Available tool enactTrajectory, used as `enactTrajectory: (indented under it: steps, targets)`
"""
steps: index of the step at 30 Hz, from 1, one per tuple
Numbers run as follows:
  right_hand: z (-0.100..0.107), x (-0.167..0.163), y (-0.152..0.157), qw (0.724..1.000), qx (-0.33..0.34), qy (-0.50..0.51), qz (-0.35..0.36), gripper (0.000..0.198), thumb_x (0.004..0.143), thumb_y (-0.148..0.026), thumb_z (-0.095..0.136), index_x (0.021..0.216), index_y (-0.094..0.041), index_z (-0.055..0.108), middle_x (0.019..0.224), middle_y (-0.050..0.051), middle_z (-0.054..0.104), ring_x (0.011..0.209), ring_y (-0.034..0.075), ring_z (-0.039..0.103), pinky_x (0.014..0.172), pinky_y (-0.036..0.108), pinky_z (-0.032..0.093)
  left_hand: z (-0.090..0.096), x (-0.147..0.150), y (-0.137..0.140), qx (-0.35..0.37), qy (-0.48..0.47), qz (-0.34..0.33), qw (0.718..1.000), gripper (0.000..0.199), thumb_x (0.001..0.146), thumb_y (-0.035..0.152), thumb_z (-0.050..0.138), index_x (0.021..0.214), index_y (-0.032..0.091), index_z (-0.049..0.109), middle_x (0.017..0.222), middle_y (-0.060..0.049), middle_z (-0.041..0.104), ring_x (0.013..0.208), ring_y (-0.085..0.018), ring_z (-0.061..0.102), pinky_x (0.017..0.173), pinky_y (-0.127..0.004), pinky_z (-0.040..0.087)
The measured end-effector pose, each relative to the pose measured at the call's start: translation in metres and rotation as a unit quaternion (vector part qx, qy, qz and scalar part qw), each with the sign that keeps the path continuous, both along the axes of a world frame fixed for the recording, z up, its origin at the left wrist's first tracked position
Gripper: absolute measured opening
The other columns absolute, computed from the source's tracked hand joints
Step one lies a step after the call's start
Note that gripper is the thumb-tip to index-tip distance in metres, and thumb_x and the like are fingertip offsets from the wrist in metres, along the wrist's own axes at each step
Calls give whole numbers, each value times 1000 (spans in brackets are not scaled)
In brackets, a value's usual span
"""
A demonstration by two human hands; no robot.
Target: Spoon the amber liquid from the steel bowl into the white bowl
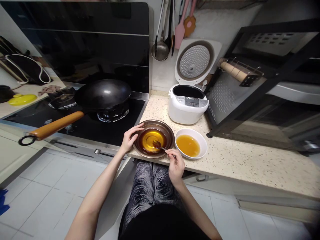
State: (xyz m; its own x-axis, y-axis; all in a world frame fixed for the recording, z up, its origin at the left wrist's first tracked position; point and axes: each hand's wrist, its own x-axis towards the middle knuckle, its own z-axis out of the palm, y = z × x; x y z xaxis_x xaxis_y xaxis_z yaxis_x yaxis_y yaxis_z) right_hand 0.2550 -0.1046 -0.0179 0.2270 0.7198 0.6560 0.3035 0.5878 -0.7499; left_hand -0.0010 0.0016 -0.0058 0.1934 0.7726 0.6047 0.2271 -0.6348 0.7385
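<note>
A shallow metal bowl [170, 133] stands at the counter's front edge, holding a clear amber liquid [149, 137]. My left hand [130, 138] grips its left rim, with the thumb and fingers over the edge. In my right hand [176, 166] is the handle of a spoon [157, 144], pinched between thumb and fingers. The spoon's head dips into the amber liquid near the bowl's middle. Just right of the metal bowl, nearly touching it, is a white bowl [203, 148] with a cloudier orange-yellow liquid [188, 145].
Behind the bowls, a white rice cooker [185, 113] has its lid [195, 61] raised. A black wok [103, 95] sits on the stove at left, its wooden handle [58, 125] jutting toward the front. Utensils such as a ladle [160, 50] hang above. At right stands a black rack [232, 103].
</note>
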Motion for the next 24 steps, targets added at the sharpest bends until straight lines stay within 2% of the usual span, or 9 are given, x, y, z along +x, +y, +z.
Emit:
enactTrajectory:
  steps: [24]
  targets:
    - [-16,-7,-3,999,28,30,-22,20,103,-14,52,93,-23,67,95,4,77,91,18,73,82,33,58,1,0,0,1,6,3,1000,37,101,43,56,123,21,76,147,-14,67,137,-35,63,118,-57,46]
